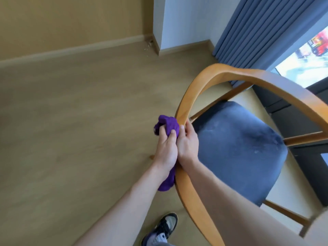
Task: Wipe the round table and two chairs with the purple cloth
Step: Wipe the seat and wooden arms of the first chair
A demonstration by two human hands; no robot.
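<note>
Presently wiping the curved wooden rail (184,96) of the chair (236,144). Rigid bentwood frame, likely light enough to shift under a push; best steadied at the rail, just ahead of the fingertips, rather than at the padded blue seat (237,150), which looks soft and napped and shows pale marks. Rail likely smooth and slick: expect the hold to slide unless clamped. Purple cloth (166,125) soft, limp, bunched; one end bulging beyond the knuckles, a tail hanging below the wrist against the outer face of the rail. Left hand (166,150) curled tight on the cloth, fingers together, pressing it to the rail. Right hand (188,142) wrapped on the rail itself, thumb on top, fingers under, touching the left. Round table not in view. Beyond the fingers: pale wood-look floor (79,121), skirting board (71,50), blue curtain (257,29). Behind the wrists: a sneaker (165,226).
</note>
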